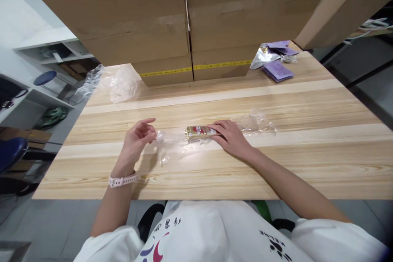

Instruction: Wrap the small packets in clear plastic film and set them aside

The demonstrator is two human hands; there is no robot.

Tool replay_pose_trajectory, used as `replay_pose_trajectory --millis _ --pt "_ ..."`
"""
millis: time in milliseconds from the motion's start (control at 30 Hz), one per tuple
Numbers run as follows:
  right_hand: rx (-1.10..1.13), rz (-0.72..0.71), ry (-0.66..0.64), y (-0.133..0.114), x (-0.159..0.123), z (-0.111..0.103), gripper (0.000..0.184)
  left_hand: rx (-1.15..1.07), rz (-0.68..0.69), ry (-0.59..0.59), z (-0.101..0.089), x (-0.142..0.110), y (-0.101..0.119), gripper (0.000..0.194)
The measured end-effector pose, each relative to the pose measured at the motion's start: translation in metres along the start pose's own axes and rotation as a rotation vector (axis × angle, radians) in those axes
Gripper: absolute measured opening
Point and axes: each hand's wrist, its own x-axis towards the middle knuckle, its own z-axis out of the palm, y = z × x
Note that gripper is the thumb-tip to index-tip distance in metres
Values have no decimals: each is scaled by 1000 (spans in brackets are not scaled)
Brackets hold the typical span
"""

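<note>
Fingers [150, 135] of the left hand [136, 139] curl, thumb and index pinching the edge of a clear bag [181, 151]; the right hand [231, 137], fingers nearly straight, covers the gold packet [196, 132] mid-frame, grip unclear. Purple packs [278, 71] lie upper right.

Wood-grain table [322, 135] beneath cardboard boxes [162, 63], purple packets [278, 71], crumpled plastic [124, 86], transparent wrapper [181, 152]

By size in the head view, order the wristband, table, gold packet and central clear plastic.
1. Table
2. Clear plastic
3. Gold packet, wristband: too alike to rank; the right hand partly covers the packet.
</note>
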Motion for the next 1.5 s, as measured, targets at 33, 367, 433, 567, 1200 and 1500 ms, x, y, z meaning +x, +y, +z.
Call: replay_pose_trajectory --millis 33,367,433,567,1200,1500 --pt "1 -2 -1 0 0 0 32 34 45 69 -6 1 1 54" --pt "-9 -15 31 2 -1 1 32 407 -91 -333 13 -27 -14 82" --pt "-7 -21 35 2 -2 1 32 394 -93 -335 20 -25 -18 78" --pt "16 -31 32 1 -3 1 31 282 -71 -288 7 -8 -21 64" --pt "-122 137 290 38 -8 -22 40 965 469 -611 135 16 12 18" --pt "-1 98 392 10 -8 -29 21 1017 293 -493 128 11 17 12"
